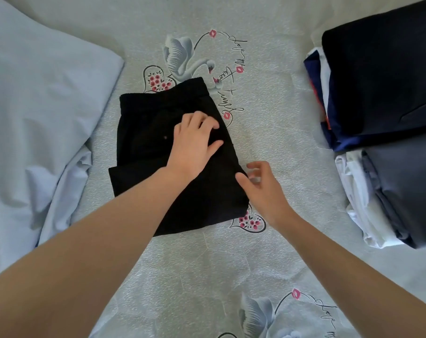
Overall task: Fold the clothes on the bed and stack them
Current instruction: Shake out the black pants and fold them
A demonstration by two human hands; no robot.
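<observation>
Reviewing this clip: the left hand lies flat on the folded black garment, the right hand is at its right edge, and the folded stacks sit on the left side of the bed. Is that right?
One detail is off. The head view shows the stacks on the right side of the bed, not the left. The rest holds: left hand flat on the black garment, right hand at its right edge.

The left hand (192,142) and its forearm cover the middle and near-left part of the folded black garment (143,132), so its kind cannot be told. The two stacks of folded clothes (382,93) at the bed's right edge are cut off by the picture's right side, and the pale pillow (41,93) by the left. The right hand's fingertips (253,172) are blurred.
</observation>
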